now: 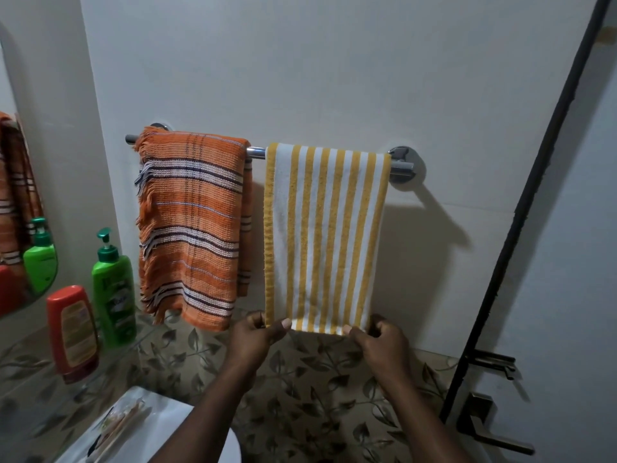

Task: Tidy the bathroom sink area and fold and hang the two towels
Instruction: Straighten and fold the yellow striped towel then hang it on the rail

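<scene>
- Both our hands pinch the bottom hem of the yellow-striped towel (pixel 325 228). Our left hand (pixel 257 335) holds its lower-left corner and our right hand (pixel 380 339) its lower-right, thumbs in front and fingers curled behind.
- That towel hangs folded over the chrome towel bar (pixel 255 152) at centre right of the frame, just beside the orange plaid towel (pixel 193 222), with a short bare stretch of bar between them.
- We judge the two-corner hold is there to draw the hem level and flat.
- Its right edge sits almost at the bar's right mount (pixel 405 165), so there is little room to slide it either way.
- Below the hem there is open leaf-patterned tile.
- At lower left, the green pump bottle (pixel 113 289) and red bottle (pixel 71 332) stand well apart from our hands.
</scene>
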